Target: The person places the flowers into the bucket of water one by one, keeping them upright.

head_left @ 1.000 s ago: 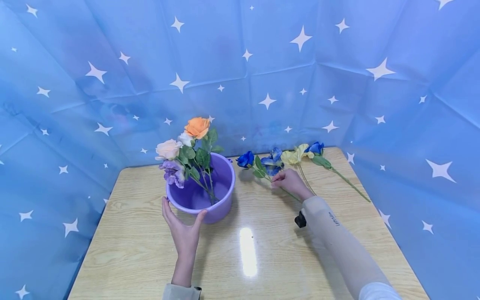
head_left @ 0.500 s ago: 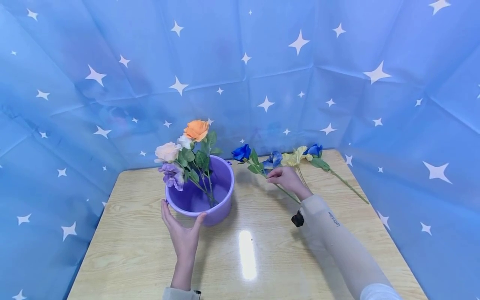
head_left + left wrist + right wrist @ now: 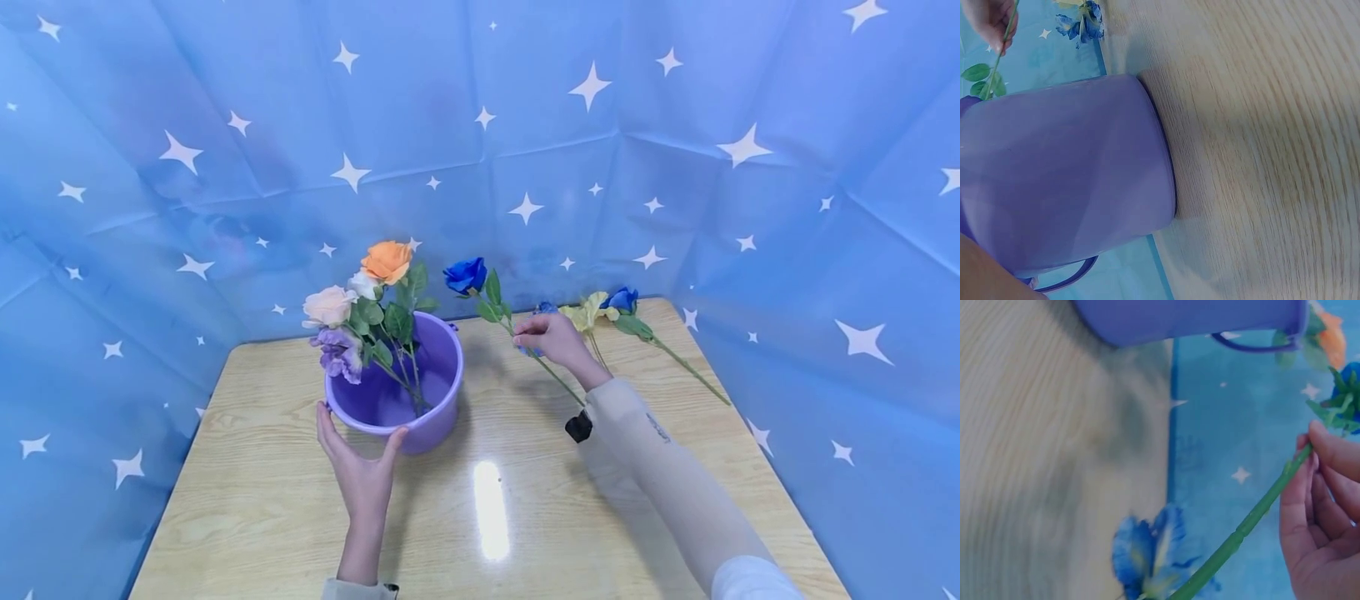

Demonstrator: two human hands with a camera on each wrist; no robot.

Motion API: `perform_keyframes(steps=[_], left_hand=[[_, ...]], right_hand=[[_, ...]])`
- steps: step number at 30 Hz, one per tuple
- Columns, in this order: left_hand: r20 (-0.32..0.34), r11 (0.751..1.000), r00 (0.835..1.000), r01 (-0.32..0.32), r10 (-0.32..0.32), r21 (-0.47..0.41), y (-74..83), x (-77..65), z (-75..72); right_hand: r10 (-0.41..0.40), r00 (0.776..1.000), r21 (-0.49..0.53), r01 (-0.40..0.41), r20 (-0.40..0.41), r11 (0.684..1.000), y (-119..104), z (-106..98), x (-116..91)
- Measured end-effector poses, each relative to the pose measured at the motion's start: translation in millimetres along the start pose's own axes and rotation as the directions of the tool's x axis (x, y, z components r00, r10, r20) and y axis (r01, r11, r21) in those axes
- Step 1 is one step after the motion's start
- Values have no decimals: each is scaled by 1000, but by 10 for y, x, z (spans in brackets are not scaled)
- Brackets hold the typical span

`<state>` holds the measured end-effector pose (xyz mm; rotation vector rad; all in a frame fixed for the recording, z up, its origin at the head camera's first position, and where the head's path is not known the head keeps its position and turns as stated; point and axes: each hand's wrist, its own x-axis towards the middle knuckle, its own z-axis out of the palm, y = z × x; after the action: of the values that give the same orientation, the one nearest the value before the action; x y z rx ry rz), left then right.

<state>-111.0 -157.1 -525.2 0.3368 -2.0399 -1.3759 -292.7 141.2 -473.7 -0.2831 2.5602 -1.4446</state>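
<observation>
A purple bucket (image 3: pixel 444 408) stands upright on the table. My left hand (image 3: pixel 362 479) rests against its near side, thumb and fingers spread and fairly straight along the wall below the rim; the left wrist view shows only part of this hand (image 3: pixel 988 275). With thumb and fingertips, my right hand (image 3: pixel 553 340) pinches the green stem (image 3: pixel 1238 534) of a blue rose (image 3: pixel 465 275), held tilted above the table right of the bucket. Inside the bucket lean an orange rose (image 3: pixel 387 262), a pale pink rose (image 3: pixel 330 307), a white flower (image 3: pixel 364 285) and a purple flower (image 3: pixel 339 354).
Partly behind my right hand lies a blue iris-like flower (image 3: pixel 1147 550). Farther right on the wooden table (image 3: pixel 247 500) lie a yellow flower (image 3: pixel 585 314) and another blue rose (image 3: pixel 621 301). A blue star-patterned cloth (image 3: pixel 480 208) hangs behind the table.
My right hand has lifted the blue rose off the table and moved left toward the bucket, uncovering nothing new. My left hand stays against the bucket.
</observation>
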Motion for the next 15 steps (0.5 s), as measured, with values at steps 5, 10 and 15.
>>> perform_keyframes(steps=[5, 10, 15], left_hand=[[-3, 1000, 1000, -6, 6, 8, -2, 11, -1], [-2, 1000, 1000, 14, -14, 2, 12, 11, 3], [-3, 1000, 1000, 20, -19, 3, 18, 7, 3]], right_hand=[[-9, 1000, 39, 10, -27, 999, -210, 2, 60], [-38, 998, 63, 41, -40, 997, -443, 0, 102], [-62, 997, 92, 66, -44, 994, -648, 20, 141]])
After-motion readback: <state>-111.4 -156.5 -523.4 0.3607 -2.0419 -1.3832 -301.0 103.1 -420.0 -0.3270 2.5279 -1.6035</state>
